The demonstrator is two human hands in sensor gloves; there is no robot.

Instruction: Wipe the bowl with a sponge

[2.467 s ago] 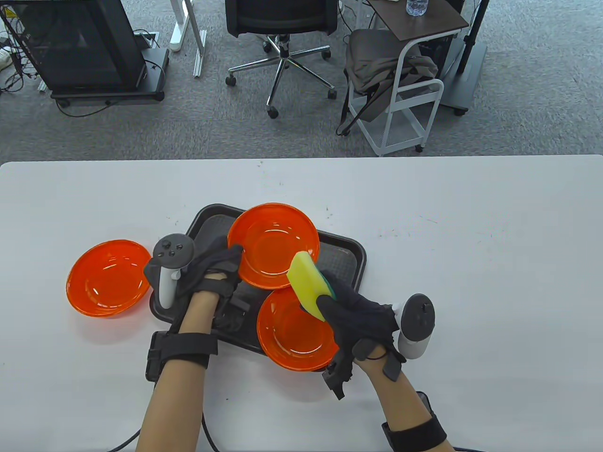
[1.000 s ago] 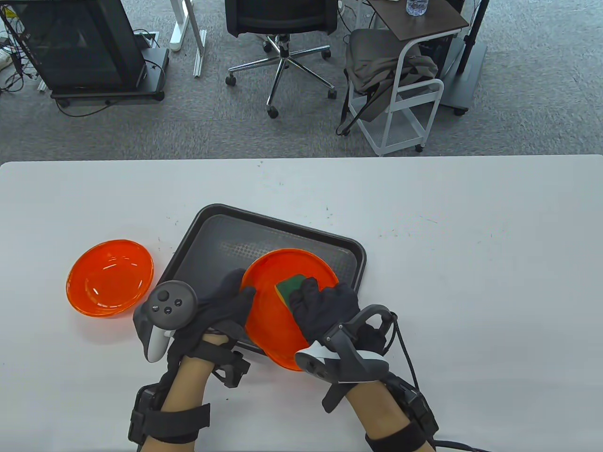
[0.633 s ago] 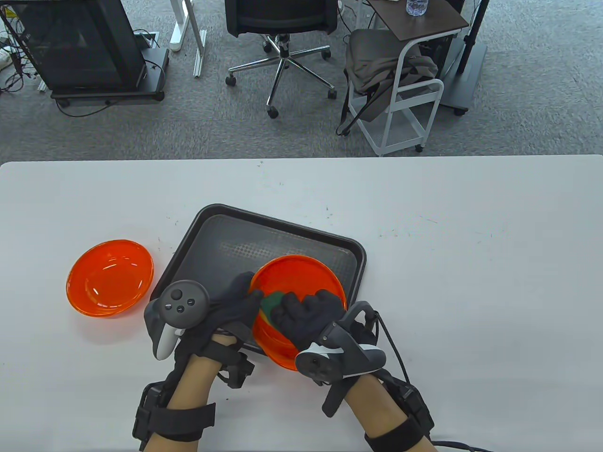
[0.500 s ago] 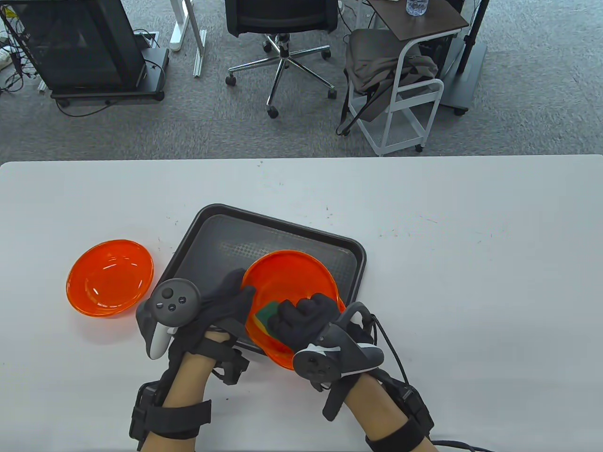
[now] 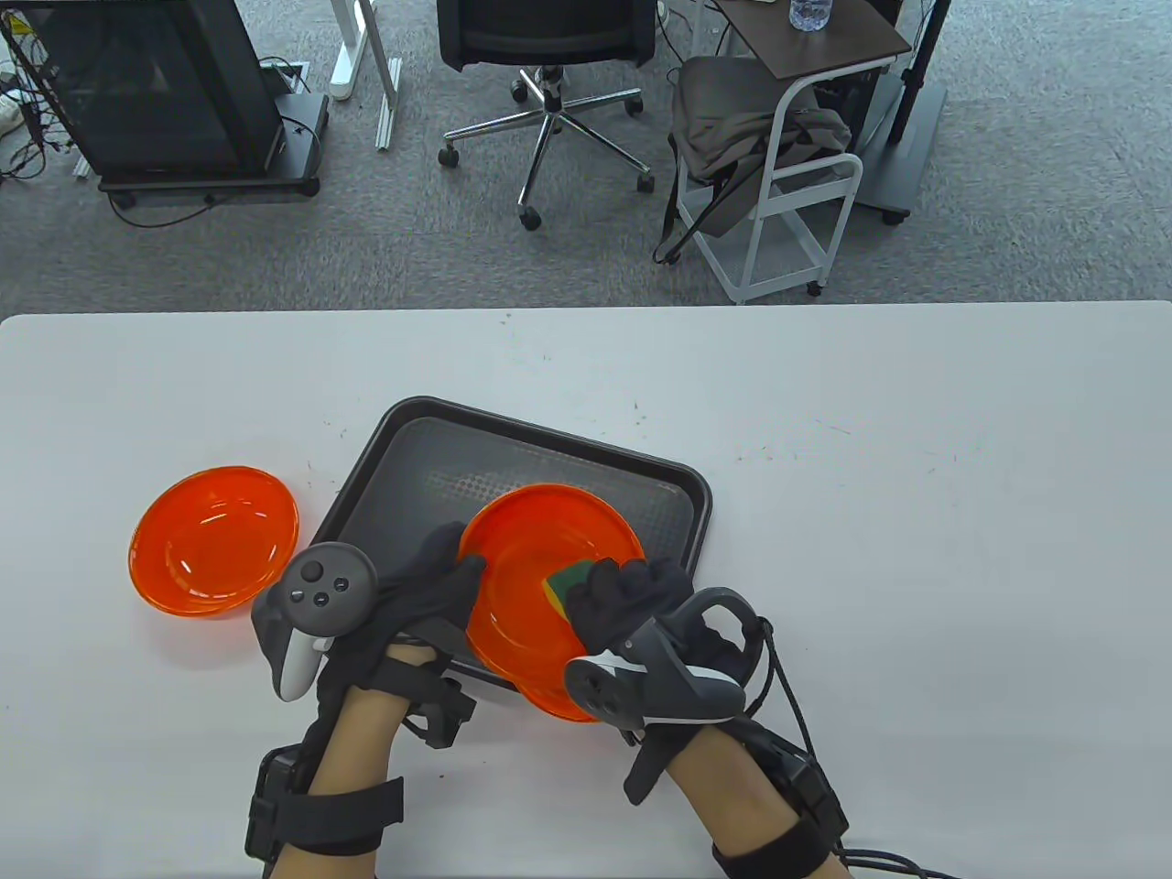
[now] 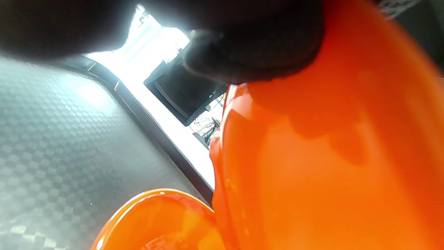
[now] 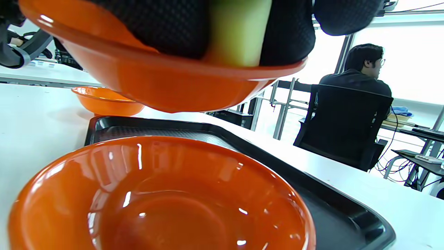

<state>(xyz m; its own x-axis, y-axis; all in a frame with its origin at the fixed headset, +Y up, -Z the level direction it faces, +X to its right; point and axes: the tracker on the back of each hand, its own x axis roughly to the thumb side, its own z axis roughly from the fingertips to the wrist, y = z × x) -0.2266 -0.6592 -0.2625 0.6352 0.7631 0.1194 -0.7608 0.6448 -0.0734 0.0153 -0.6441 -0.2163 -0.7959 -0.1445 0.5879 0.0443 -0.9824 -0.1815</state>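
My left hand [image 5: 439, 572] grips the left rim of an orange bowl [image 5: 531, 568] and holds it tilted above the black tray [image 5: 412, 458]. My right hand [image 5: 623, 595] holds a yellow and green sponge [image 5: 566, 584] and presses it inside the bowl at its right side. In the right wrist view the held bowl [image 7: 166, 80] hangs above a second orange bowl [image 7: 159, 201] on the tray, with the sponge [image 7: 239, 31] between my fingers. In the left wrist view the held bowl [image 6: 329, 156] fills the right side under my fingers [image 6: 253, 45].
A third orange bowl [image 5: 213, 538] sits on the white table [image 5: 916, 504] left of the tray. The second bowl [image 5: 558, 703] peeks out under the held one at the tray's near edge. Chairs and a cart stand beyond the table's far edge.
My left hand lifted the far bowl from the tray and brought it nearer, over the second bowl. My right hand put the sponge into it and slid it left, then back right.
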